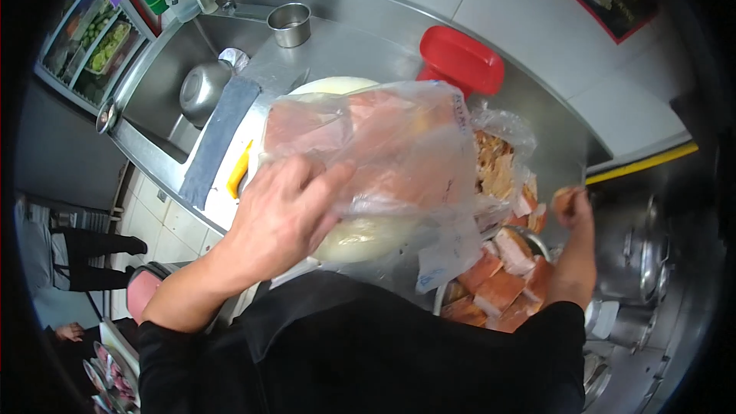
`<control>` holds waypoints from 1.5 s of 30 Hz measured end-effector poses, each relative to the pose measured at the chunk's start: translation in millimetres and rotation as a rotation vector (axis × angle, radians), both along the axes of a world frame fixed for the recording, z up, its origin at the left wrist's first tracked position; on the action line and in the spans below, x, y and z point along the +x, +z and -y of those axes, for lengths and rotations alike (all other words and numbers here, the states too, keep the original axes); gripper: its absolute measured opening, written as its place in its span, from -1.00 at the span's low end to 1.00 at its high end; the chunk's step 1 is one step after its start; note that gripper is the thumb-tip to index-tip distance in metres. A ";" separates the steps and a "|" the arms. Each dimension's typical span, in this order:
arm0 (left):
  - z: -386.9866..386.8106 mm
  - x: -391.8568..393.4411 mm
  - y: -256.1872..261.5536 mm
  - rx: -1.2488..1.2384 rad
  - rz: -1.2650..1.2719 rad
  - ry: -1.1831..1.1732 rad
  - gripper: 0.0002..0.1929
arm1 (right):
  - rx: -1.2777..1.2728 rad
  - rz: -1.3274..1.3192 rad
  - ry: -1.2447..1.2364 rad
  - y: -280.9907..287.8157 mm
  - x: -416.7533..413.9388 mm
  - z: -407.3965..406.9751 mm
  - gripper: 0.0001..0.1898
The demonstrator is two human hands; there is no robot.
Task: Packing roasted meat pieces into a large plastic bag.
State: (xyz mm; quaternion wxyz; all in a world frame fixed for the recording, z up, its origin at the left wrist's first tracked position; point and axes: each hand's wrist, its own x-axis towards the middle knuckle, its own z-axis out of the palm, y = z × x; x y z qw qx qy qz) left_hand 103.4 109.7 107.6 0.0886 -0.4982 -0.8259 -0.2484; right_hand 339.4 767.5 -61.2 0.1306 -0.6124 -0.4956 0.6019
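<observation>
My left hand (pixel 282 207) grips the near left part of a clear plastic bag (pixel 443 155) with large pink-brown slabs of meat (pixel 310 123) inside. Under the bag lies a round whitish board (pixel 368 241), mostly covered. At the far right my right hand (pixel 581 213) is curled around a small brown piece (pixel 562 201), blurred, that looks like meat. Left of it, a metal container (pixel 540 241) is heaped with cut chunks of browned meat (pixel 500 290). Behind this, an opened plastic bag (pixel 509 123) holds browned, shredded-looking food (pixel 493 167).
A yellow handle (pixel 238 171) and a grey-blue cloth (pixel 221 141) lie left of the bag. Beyond them is a sink (pixel 158 92) with a metal bowl (pixel 201 92). A red plastic container (pixel 463 60) and a metal cup (pixel 289 24) stand behind. Pots (pixel 621 253) stand right; people (pixel 52 253) are at left.
</observation>
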 end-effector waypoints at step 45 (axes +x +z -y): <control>22.0 -157.5 -69.1 0.165 0.589 -0.123 -0.28 | 0.757 0.076 0.650 184.2 -36.8 346.1 -0.68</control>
